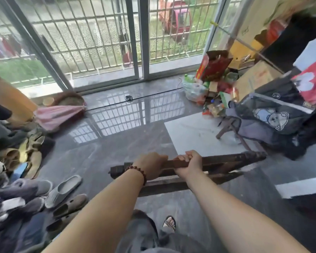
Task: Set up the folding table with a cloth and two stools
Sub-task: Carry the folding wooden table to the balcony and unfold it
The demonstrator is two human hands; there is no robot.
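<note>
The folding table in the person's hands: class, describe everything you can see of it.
The folding table is still folded: dark, worn-looking wooden bars lying roughly level above the glossy grey floor. The left hand and right hand grip its top bar side by side. Lower bars run beneath, partly hidden by the forearms. No cloth lies on it.

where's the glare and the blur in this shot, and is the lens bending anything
Head view: daylight through the barred sliding door reflects as bright grid glare on the glossy floor; both hands on the dark wooden frame are fairly sharp, while the clutter at the right and the shoes at the left are soft; the wide angle bows the door posts outward.
</note>
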